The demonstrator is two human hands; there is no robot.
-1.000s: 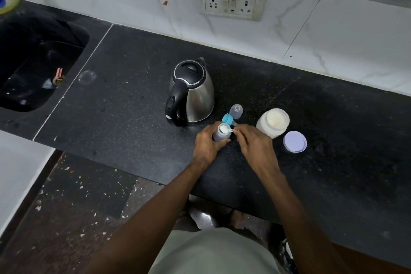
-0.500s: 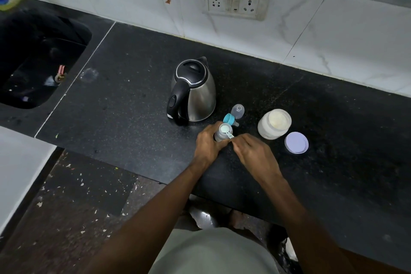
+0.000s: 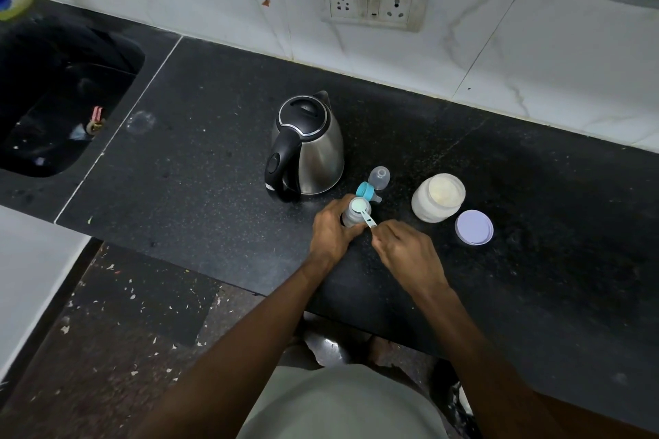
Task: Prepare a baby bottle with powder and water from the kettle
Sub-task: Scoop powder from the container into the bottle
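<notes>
Right hand [image 3: 406, 253] grip: fingers pinched together on the handle end of a small light-blue plastic measuring scoop [image 3: 362, 209]. Scoop's long axis runs from the hand up-left; its bowl sits over the mouth of the small clear baby bottle [image 3: 351, 216], white powder visible in the bowl. Left hand [image 3: 331, 230] grip is clamped round the bottle body from the left side. Bottle stands upright on the black speckled stone tabletop [image 3: 199, 196], mouth up, just in front of the steel electric kettle with black lid and handle [image 3: 306, 146]. Bottle contents hidden by scoop and fingers, can't tell fill level.

Teal screw ring with nipple [image 3: 367, 192] lies on its side just behind the bottle; clear dome cap [image 3: 379, 177] next to it. Round open white jar [image 3: 438, 197] to the right holds pale powder. Its flat lilac lid [image 3: 474, 227] lies just right of it.

Dark sink [image 3: 53, 100] cut off at the left edge.
</notes>
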